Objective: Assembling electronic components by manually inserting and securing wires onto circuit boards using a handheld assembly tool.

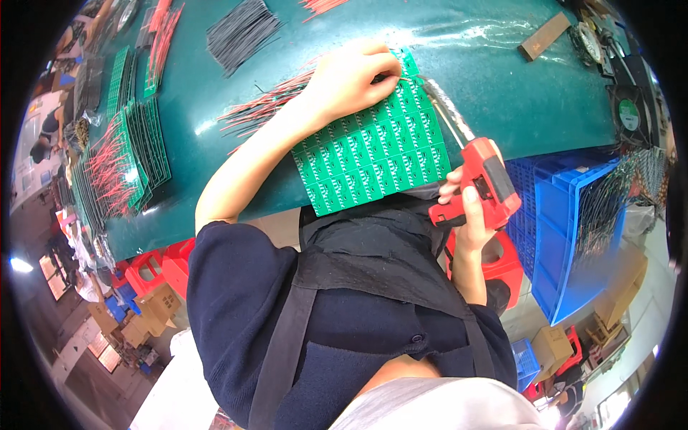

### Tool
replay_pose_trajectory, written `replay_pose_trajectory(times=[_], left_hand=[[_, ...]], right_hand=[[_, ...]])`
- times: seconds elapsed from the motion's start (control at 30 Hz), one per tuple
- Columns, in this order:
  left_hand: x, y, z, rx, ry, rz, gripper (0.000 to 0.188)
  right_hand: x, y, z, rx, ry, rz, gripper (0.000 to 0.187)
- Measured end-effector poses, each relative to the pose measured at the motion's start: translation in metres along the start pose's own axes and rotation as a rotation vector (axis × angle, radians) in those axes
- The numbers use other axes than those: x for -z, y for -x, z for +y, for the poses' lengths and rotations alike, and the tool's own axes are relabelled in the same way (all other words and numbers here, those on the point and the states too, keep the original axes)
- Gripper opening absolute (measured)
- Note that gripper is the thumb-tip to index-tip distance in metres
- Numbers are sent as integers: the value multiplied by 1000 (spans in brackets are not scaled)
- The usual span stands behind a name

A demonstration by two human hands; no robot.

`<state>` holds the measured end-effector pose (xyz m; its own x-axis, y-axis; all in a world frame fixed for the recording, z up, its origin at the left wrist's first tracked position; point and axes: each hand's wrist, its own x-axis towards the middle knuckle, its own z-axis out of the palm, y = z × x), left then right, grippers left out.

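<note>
A green sheet of circuit boards (373, 154) lies at the table's near edge, overhanging it slightly. My left hand (355, 79) reaches over its far part, thumb and fingers pinched on what looks like a thin wire at the far right corner; the fingers mostly hide it. In my right hand (469, 208) is a red and black soldering gun (489, 183), its long metal tip angled up-left to the same corner, close to the pinched fingers. Red and black wires (269, 107) stretch out left of the sheet, partly under my left forearm.
On the green table (494, 100) lie a bundle of black wires (244, 32), wired green boards (136, 154) at the left and a brown block (545, 36) at the far right. A blue crate (566, 222) stands right of me, beside a red stool (502, 269).
</note>
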<state>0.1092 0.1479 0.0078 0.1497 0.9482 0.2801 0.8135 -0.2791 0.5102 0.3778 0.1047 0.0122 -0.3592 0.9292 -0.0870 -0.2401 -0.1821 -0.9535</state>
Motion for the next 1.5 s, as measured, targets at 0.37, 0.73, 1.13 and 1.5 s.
replay_pose_trajectory(times=[0.37, 0.73, 1.13, 1.5], left_hand=[[-3, -3, 2, 10, 7, 12, 8], [11, 14, 0, 24, -42, -63, 25], [73, 69, -69, -18, -378, 262, 20], [86, 54, -118, 296, -724, 127, 17]], right_hand=[[7, -12, -76, 362, 379, 219, 59], [-10, -9, -45, 302, -47, 10, 49], [-22, -3, -11, 185, -165, -39, 42], [-35, 11, -3, 160, -101, -68, 42]])
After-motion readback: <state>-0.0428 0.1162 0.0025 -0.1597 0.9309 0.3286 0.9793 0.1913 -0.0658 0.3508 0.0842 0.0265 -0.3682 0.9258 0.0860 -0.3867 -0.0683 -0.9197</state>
